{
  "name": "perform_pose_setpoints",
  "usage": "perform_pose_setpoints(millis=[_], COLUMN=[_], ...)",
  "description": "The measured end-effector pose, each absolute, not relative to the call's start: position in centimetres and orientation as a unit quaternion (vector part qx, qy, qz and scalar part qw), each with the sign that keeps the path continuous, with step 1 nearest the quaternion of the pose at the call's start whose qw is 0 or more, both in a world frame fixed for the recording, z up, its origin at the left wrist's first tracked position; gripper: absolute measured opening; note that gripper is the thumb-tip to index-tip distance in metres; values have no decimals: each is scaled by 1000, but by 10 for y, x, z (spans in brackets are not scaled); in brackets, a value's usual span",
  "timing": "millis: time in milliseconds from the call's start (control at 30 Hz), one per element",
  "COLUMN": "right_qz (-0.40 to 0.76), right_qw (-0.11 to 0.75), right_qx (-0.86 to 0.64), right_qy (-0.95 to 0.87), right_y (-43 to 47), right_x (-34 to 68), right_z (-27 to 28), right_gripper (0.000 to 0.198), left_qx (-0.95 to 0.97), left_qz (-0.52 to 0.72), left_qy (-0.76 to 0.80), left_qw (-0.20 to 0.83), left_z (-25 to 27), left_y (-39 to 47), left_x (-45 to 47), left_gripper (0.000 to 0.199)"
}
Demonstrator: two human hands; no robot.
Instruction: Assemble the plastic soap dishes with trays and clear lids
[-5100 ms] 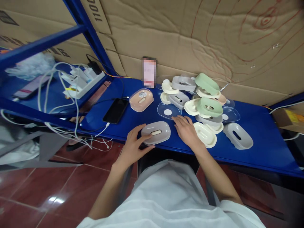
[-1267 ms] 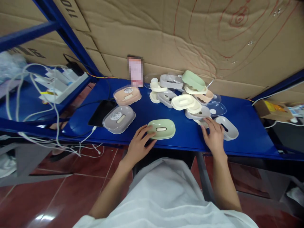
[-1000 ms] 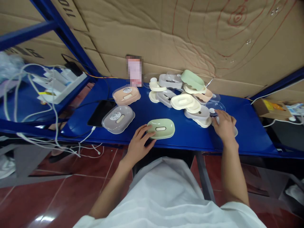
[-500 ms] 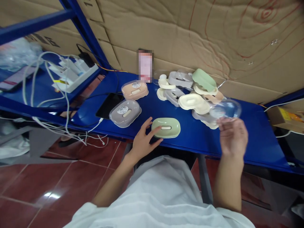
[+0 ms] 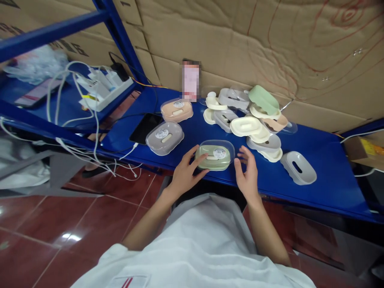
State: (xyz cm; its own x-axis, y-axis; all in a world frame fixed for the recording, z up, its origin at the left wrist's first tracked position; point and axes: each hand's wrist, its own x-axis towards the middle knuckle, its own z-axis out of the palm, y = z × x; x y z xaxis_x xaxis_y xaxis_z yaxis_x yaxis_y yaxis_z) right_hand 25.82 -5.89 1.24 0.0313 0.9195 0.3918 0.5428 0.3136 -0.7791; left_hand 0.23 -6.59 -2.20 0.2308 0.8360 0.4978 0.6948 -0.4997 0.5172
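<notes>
Blue metal rack (image 5: 54,30): It is standing at the far left, and I am seeing a white plastic power strip (image 5: 120,89) sitting on its shelf among pale cables.
Flat black phone (image 5: 144,129): It is lying on the long blue surface (image 5: 336,164), a white cable running to its near end.
Lidded dishes: A grey oval plastic dish (image 5: 165,139) is lying just beside the phone, with a peach oval plastic dish (image 5: 177,112) sitting behind it.
Left hand (image 5: 185,173): It is spreading wide around the left end of the green dish, one fingertip lying near the centre; over or under the lid, I cannot tell.
Pale green oval plastic dish (image 5: 221,163): It is resting at the surface's near edge, between both hands, with a transparent domed plastic lid (image 5: 214,143) covering it. I am judging it light and fairly stiff, the thin lid slippery and likely to flex under a central press, so I am favouring a hold low on both short ends.
Right hand (image 5: 247,174): It is standing loosely curved and unfilled, just beside the lid's right end; contact I cannot confirm.
Cream oval plastic tray (image 5: 246,126): It is leaning among mixed grey, green and peach pieces.
Slotted grey oval plastic tray (image 5: 307,169): It is lying farther right, apart from both hands.
</notes>
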Motion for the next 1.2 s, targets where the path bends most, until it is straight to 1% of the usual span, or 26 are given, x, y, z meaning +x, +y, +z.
perform_pose_setpoints(millis=[133,200,367,533,633,700,800,900,1067,1200], right_qz=[173,152,97,90,83,81,92,92,73,77], right_qw=[325,291,280,267,267,275,282,280,283,274], right_qx=[-462,-427,-413,-416,-422,-437,-462,-473,-481,-479], right_qy=[-807,-843,-861,-865,-862,-852,-836,-830,-827,-830], right_y=[-57,-56,-59,-62,-62,-62,-63,-62,-60,-60], right_x=[260,258,253,250,248,248,247,248,248,246], right_z=[10,5,-3,-2,-2,-2,-3,-8,-14,-12], right_gripper=[52,58,71,73,77,81,75,62,45,39], left_qx=[763,756,752,748,743,730,714,711,708,688], left_qz=[397,415,428,431,432,430,402,364,357,347], left_qy=[496,491,483,487,501,528,573,599,606,636], left_qw=[120,126,136,134,103,56,-24,-60,-66,-45], left_z=[-24,-26,-29,-29,-27,-23,-15,-5,2,3], left_y=[-65,-65,-63,-64,-63,-58,-43,-23,0,9], left_x=[3,2,0,0,3,5,6,7,14,16], left_gripper=[50,48,45,40,40,39,35,35,38,47])
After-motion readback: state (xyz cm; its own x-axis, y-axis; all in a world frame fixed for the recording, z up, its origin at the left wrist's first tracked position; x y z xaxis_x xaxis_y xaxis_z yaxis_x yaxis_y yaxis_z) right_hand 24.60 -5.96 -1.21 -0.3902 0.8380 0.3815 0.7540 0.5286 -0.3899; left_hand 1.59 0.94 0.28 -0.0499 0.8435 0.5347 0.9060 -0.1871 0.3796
